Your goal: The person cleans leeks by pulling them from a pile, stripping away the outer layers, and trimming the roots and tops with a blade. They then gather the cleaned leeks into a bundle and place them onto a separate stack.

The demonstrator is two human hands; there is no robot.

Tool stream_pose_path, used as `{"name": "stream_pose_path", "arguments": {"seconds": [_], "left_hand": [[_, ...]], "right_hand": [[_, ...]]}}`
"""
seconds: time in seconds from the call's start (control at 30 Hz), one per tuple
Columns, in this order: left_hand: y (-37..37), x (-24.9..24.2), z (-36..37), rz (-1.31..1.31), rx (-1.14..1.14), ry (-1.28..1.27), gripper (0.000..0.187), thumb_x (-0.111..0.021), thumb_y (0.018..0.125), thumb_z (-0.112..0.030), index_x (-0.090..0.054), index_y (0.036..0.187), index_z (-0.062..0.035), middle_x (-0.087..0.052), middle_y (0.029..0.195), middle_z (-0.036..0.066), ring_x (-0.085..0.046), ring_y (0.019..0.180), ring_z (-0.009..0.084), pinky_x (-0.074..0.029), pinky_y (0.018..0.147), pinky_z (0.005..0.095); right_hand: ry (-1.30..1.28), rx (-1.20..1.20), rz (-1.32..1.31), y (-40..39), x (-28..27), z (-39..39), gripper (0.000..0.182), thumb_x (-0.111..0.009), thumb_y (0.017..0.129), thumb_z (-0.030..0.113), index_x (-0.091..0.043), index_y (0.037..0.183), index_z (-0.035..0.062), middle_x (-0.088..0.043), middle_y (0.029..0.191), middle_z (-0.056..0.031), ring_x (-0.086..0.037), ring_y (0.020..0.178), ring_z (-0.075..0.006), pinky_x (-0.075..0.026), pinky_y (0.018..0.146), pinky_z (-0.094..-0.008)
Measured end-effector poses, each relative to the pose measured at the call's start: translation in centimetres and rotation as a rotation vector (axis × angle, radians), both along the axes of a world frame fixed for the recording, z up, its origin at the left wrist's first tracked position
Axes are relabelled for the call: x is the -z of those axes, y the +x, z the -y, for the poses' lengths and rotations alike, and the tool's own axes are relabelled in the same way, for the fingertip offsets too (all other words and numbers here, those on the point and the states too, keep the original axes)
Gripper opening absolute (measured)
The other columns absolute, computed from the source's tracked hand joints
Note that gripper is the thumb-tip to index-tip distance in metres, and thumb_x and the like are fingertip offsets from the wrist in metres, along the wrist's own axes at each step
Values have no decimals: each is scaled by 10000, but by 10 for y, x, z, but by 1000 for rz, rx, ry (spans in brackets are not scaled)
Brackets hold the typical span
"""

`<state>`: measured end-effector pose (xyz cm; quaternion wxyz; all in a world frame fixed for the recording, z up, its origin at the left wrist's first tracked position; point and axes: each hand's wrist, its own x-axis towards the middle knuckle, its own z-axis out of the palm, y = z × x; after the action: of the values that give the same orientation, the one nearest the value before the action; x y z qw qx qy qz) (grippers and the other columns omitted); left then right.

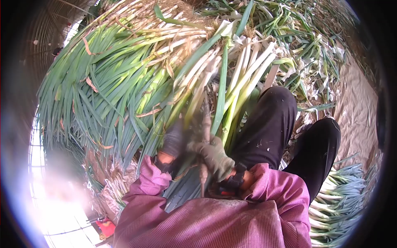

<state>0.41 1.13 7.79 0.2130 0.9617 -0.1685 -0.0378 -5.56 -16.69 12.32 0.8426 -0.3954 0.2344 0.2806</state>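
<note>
Has left hand by onions, right hand at stick, likely to steady them, with both grips too blurred to tell.

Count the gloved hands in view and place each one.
2. The left hand, blurred, is by the green stalks; the right hand is at the stick, right of it. No others visible.

A farm shed, with heaped leek-like stalks and leafy trimmings.
</note>
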Motion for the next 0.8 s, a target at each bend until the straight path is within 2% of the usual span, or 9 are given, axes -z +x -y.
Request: {"name": "stream_pose_path", "arguments": {"seconds": [0.2, 0.27, 0.33, 0.37, 0.43, 0.57, 0.7, 0.77, 0.8], "left_hand": [[-25, -26, 10, 87, 12, 185, 636, -665, 823, -176, -391, 1359, 29, -578, 1124, 251, -615, 931, 402, -511, 772, 443], [-30, -2, -13, 53, 156, 436, 397, -630, 817, -197, -546, 1147, 8, -626, 1016, 230, -624, 890, 389, -503, 764, 456], [-28, 3, -14, 10, 212, 550, 402, -629, 815, -196, -544, 1138, 27, -606, 1050, 228, -604, 931, 383, -489, 806, 442], [-27, -7, -5, -17, 195, 541, 517, -645, 815, -185, -464, 1236, 55, -563, 1139, 236, -580, 992, 384, -478, 852, 421], [-26, -9, -2, -71, 115, 461, 497, -634, 815, -162, -468, 1232, 51, -564, 1117, 226, -585, 974, 369, -482, 836, 407], [-29, -4, 1, 58, -15, 157, 273, -567, 820, -123, -623, 1060, -4, -650, 908, 188, -643, 819, 327, -513, 713, 412], [-28, -20, 8, 234, 208, 462, 299, -536, 845, -113, -596, 1112, 9, -644, 944, 182, -646, 845, 317, -516, 722, 404], [-32, -26, 18, -69, 4, -41, 260, -532, 854, -119, -602, 1076, -3, -648, 899, 170, -654, 790, 299, -522, 672, 392], [-33, -20, 14, -136, -31, -113, 236, -539, 854, -138, -609, 1039, -9, -643, 877, 164, -648, 754, 299, -518, 642, 397]], "right_hand": [[-49, 36, -23, 11, 2, -8, 405, -728, 773, 79, -578, 1130, -38, -642, 947, -100, -602, 831, -180, -493, 745, -301], [-33, 100, -20, 21, 1, -7, 414, -725, 772, 79, -570, 1136, -42, -642, 950, -103, -603, 819, -182, -493, 742, -302], [-5, 144, 8, 29, 3, -8, 408, -706, 786, 91, -550, 1136, -50, -630, 904, -109, -594, 680, -177, -492, 609, -301], [3, 175, 22, 32, 11, -14, 403, -700, 789, 93, -548, 1133, -52, -624, 890, -109, -587, 645, -175, -485, 573, -301], [88, 214, -1, 40, 34, -23, 339, -669, 808, 91, -549, 1090, -51, -621, 848, -111, -586, 585, -184, -486, 516, -296], [65, 199, -48, 52, 19, -18, 211, -611, 840, 91, -555, 995, -41, -627, 775, -117, -592, 523, -205, -494, 456, -291], [-58, 223, -6, 51, 9, -16, 180, -595, 845, 90, -567, 969, -37, -619, 727, -112, -574, 481, -199, -466, 401, -296], [-29, 177, -20, 52, -2, -9, 159, -602, 843, 90, -576, 943, -31, -610, 699, -109, -558, 447, -194, -448, 373, -298], [-14, 153, -27, 54, -9, -6, 149, -605, 842, 90, -581, 930, -29, -606, 686, -108, -550, 430, -192, -439, 359, -299]]}}
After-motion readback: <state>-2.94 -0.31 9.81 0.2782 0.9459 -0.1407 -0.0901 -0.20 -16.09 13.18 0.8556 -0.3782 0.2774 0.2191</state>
